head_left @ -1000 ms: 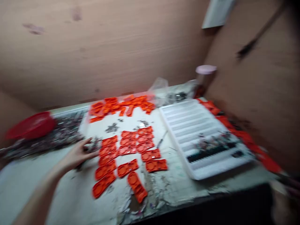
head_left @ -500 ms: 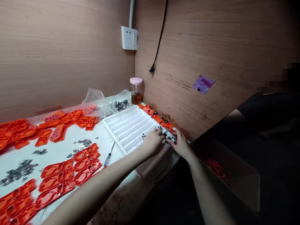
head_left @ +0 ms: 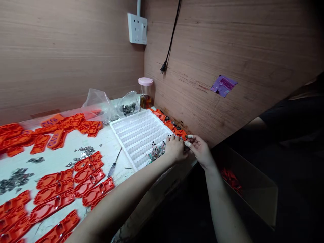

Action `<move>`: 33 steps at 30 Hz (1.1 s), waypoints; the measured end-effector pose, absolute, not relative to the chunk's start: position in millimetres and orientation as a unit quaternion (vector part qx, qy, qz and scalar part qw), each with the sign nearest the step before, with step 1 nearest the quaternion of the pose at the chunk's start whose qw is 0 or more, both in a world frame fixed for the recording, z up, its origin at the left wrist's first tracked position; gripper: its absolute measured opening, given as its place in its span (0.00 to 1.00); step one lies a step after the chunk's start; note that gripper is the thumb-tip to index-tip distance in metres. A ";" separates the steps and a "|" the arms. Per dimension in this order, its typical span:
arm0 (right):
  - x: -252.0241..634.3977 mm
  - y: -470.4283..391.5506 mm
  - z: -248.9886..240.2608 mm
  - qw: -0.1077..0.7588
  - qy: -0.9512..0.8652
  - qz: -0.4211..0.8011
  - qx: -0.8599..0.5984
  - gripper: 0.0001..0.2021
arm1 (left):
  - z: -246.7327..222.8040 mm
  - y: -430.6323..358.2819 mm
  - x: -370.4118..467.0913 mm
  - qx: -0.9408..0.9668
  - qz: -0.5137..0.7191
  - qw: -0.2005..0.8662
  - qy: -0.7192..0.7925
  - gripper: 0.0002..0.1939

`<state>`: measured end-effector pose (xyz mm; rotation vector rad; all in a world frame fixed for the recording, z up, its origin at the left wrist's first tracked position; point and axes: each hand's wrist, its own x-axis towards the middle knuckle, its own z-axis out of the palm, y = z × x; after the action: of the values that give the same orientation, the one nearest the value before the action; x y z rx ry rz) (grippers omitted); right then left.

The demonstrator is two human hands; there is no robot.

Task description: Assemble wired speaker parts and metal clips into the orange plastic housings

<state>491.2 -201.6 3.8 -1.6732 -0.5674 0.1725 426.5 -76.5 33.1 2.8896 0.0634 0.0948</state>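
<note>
A white ridged tray (head_left: 141, 135) lies near the table's right edge. Small wired parts (head_left: 155, 152) with green boards and thin red wires sit on its near right part. Over the tray's right side is my left hand (head_left: 175, 148), its fingers bent down and closed; what they hold is hidden. Just right of it, my right hand (head_left: 201, 150) has thumb and index finger brought close together, with pale coverings on the fingertips, beside the orange pieces (head_left: 174, 127) lined up along the wall. Anything between those fingertips is too small to make out.
Orange shells (head_left: 54, 180) lie in rows at left, with a pile (head_left: 63, 125) behind them. Small metal parts (head_left: 16, 179), a screwdriver (head_left: 114, 165), plastic bags (head_left: 129, 104) and a lidded cup (head_left: 145, 92) are on the table. A box (head_left: 263, 195) stands below at right.
The view has shifted. My left hand has moved right, uncovering more wired parts on the tray. My right hand's thumb and index finger have come closer together.
</note>
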 end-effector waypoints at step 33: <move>430.6 -179.6 -49.4 0.709 -0.071 -0.126 -0.690 0.26 | 31.8 -84.1 454.6 0.960 -0.008 0.279 0.036 0.10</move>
<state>430.6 -179.6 -49.4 -1.5318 -0.1582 -0.2804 454.6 -84.1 31.8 2.5737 0.0960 -0.0221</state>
